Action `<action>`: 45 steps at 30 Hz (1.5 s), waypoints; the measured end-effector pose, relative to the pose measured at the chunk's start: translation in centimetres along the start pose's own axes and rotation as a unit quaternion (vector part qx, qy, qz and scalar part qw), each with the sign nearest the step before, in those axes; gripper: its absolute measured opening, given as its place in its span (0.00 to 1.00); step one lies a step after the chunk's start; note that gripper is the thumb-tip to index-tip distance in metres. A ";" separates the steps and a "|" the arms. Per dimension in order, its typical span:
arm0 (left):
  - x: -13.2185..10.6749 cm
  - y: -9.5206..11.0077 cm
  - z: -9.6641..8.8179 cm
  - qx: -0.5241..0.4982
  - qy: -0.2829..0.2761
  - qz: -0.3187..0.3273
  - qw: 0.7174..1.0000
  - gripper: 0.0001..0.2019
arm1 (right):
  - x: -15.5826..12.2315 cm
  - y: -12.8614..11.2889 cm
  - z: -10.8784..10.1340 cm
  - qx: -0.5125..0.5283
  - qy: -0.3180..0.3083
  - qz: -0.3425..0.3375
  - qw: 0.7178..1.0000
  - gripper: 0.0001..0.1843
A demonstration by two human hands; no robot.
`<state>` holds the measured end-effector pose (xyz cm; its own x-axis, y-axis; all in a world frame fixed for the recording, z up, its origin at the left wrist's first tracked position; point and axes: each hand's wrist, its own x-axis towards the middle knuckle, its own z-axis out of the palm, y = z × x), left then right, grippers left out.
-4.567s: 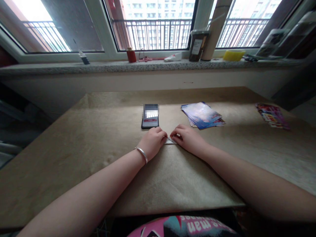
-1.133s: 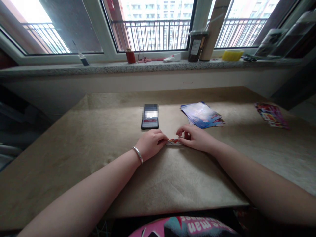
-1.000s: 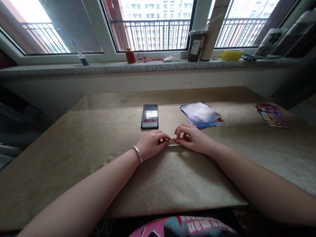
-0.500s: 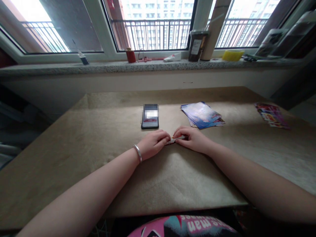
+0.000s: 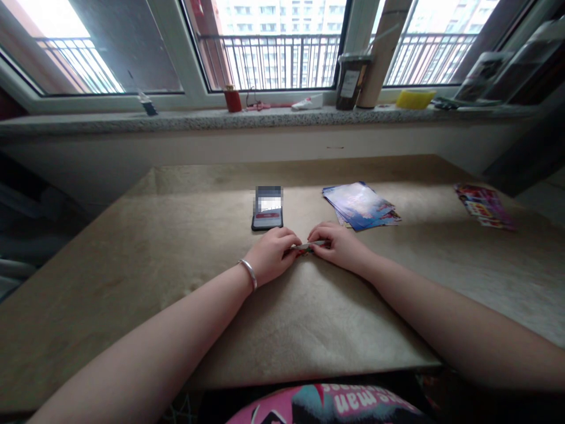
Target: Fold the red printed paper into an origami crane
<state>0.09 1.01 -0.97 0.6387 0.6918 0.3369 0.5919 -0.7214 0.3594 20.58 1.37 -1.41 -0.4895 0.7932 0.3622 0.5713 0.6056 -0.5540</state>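
Between my hands, low over the table, is a small folded piece of paper with a pale edge and some colour underneath. My left hand is closed on its left end, fingers bent over it. The other end is pinched between the thumb and fingers of my right hand. Much of the paper is hidden by my fingers. Just beyond my left hand lies a phone, its screen partly blurred. Beyond my right hand rests a fanned stack of blue and purple printed sheets.
At the table's right side lies a pile of red and pink printed papers. Along the stone windowsill stand a red container, a dark lidded jar and a yellow object. The table's front edge is close to my body.
Both hands have shifted slightly away from me and to the left with the paper. Its pale edge now lies more level, with more colour showing below it.
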 end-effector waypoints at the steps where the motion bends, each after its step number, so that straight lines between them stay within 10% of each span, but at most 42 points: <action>1: 0.0 0.0 0.0 0.009 0.002 0.002 1.000 0.06 | 0.0 -0.1 -0.1 -0.021 -0.001 -0.005 1.000 0.02; 45: -0.3 0.6 -1.0 0.119 -0.047 0.066 0.990 0.11 | -1.4 -3.4 -0.7 -0.324 -0.083 -0.078 0.939 0.10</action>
<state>-0.22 0.40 -0.02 0.7548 0.5925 0.2814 0.5918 -0.8002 0.0975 19.80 -1.81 0.50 -0.6652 0.7037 0.2498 0.7393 0.6675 0.0882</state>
